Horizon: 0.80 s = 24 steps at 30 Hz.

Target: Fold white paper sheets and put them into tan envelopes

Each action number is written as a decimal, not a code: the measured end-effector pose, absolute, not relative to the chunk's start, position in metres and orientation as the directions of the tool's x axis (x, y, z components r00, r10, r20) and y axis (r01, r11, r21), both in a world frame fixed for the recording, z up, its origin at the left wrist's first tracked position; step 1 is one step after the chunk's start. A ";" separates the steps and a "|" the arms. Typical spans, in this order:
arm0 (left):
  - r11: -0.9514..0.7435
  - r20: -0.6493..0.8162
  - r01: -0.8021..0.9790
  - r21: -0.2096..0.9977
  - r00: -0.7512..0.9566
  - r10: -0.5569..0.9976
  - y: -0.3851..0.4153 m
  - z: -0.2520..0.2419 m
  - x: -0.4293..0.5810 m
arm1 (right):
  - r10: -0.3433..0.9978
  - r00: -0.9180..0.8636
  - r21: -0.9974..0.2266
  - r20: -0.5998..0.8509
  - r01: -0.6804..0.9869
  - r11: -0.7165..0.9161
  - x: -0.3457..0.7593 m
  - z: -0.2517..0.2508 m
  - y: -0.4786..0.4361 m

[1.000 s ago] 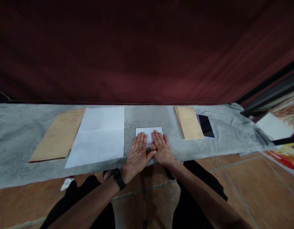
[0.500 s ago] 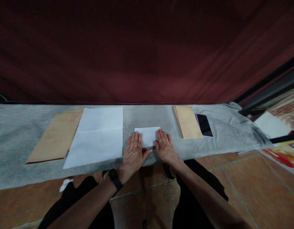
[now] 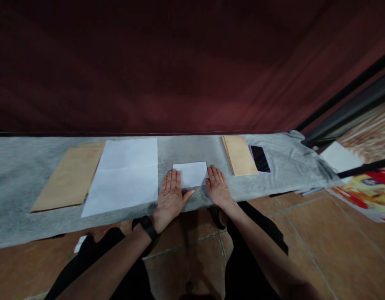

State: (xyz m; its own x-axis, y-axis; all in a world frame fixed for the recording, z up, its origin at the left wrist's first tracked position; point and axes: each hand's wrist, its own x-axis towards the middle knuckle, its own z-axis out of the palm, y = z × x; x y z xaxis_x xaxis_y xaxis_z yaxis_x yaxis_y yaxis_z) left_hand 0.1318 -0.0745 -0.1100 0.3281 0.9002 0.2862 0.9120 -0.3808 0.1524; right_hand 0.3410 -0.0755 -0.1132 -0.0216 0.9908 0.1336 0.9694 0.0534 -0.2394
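Note:
A small folded white paper (image 3: pixel 192 174) lies flat on the grey cloth between my two hands. My left hand (image 3: pixel 171 196) rests flat at its left edge, fingers straight and thumb stretched out below the paper. Along its right edge lies my right hand (image 3: pixel 217 185), palm down with the fingers extended. To the left is a stack of large white sheets (image 3: pixel 126 175) with a crease across the middle. Beyond it sits a brown paper envelope (image 3: pixel 67 177). On the right side is a small stack of brown envelopes (image 3: pixel 240 156).
A phone (image 3: pixel 260 158) with a dark screen lies right of the small envelopes. Grey cloth (image 3: pixel 192 148) covers the narrow table. A dark red curtain (image 3: pixel 180 83) hangs behind it. At the far right are dark bars and a printed red-and-yellow package (image 3: pixel 370 193).
Both hands have slid slightly outward, from on top of the small paper to its sides, so more of it shows. The whole view has shifted a little.

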 end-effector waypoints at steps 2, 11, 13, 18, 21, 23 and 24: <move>-0.379 0.288 0.914 0.149 0.326 0.900 -0.074 -0.111 0.132 | 0.991 -0.006 -0.246 0.134 0.969 0.039 0.342 -0.113 -0.075; -0.373 0.273 0.914 0.160 0.322 0.906 -0.071 -0.112 0.131 | 0.988 -0.133 -0.343 0.077 0.927 0.152 0.313 -0.098 -0.074; -0.365 0.236 0.919 0.151 0.325 0.916 -0.071 -0.109 0.131 | 0.978 -0.200 -0.364 0.062 0.908 0.209 0.297 -0.096 -0.076; -0.374 0.195 0.919 0.123 0.347 0.917 -0.071 -0.103 0.131 | 0.964 -0.261 -0.357 0.053 0.897 0.262 0.277 -0.097 -0.078; -0.474 0.233 0.874 0.109 0.441 0.867 -0.072 -0.099 0.132 | 0.970 -0.235 -0.340 0.068 0.908 0.244 0.277 -0.099 -0.077; -0.540 0.254 0.834 0.112 0.501 0.827 -0.071 -0.099 0.132 | 0.972 -0.223 -0.336 0.076 0.912 0.236 0.277 -0.099 -0.075; -0.559 0.258 0.821 0.115 0.519 0.815 -0.071 -0.099 0.132 | 0.973 -0.218 -0.335 0.078 0.913 0.232 0.277 -0.099 -0.074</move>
